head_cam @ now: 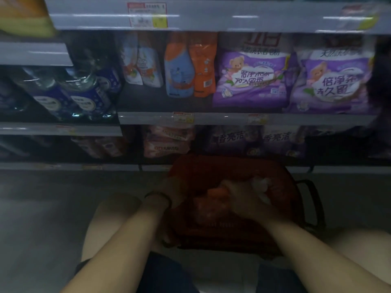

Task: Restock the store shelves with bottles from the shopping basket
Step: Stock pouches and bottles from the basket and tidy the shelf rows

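Two purple detergent bags printed with a bear stand side by side. Just left of them an orange pouch touches a blue-and-orange pouch, with two white pouches further left. Lower down, stacked pink packs lie beside purple packs. A price tag hangs above, over a grey floor

purple bear bags: 倍净 | lower purple packs: 香亮洁, probably | price tags: blurred, unreadable

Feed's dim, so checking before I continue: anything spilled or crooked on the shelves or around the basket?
Nothing stands out. Blue-labelled bottles and purple bags sit on their shelves; the floor shows no spill. Left hand and right hand are in the red basket; blur hides its contents.
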